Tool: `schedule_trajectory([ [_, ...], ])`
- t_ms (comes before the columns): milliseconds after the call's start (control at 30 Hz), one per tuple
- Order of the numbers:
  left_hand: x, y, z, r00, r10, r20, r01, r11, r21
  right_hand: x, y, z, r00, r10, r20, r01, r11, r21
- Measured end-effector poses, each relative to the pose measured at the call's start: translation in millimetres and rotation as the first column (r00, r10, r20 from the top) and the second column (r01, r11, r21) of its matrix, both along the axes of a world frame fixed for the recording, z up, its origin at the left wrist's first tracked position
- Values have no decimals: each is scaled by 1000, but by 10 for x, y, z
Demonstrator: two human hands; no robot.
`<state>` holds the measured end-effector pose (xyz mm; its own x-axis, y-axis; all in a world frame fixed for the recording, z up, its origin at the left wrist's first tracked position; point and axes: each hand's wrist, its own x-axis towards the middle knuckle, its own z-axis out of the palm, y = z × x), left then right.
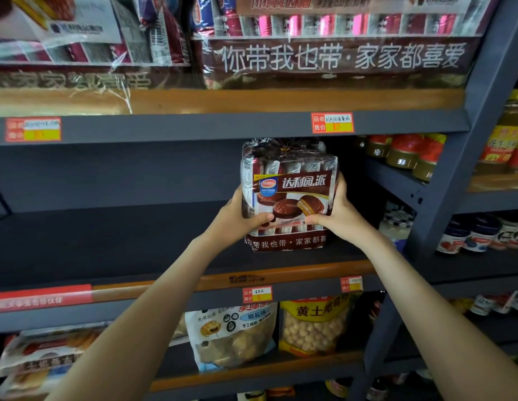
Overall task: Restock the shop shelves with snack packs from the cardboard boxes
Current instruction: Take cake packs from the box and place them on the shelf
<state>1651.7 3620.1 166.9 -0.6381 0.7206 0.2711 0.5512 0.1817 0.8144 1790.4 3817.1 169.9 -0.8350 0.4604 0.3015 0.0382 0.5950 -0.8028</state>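
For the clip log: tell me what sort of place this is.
Probably a small grocery shop: metal shelves with red price tags on their edges, bagged snacks below the held pie pack, and jars to the right.

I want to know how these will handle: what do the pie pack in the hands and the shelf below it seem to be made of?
The pie pack: thin glossy plastic film, judging by glare streaks, crinkles and the gathered top. The shelf: probably painted metal, dark grey, matte and flat; its orange-brown front strip could be wood or plastic.
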Motion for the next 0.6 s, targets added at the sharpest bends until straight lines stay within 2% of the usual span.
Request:
schedule_trajectory([
  [300,108,16,-79,997,73,-21,-74,997,-29,52,-124,-137,987,-57,-147,61,998,22],
  [533,145,22,-57,995,96,-24,-97,995,-38,59,-152,-166,984,-47,-174,51,998,21],
  [600,155,19,-79,994,100,-40,-99,995,16,61,-151,-181,981,-51,-187,57,998,27],
])
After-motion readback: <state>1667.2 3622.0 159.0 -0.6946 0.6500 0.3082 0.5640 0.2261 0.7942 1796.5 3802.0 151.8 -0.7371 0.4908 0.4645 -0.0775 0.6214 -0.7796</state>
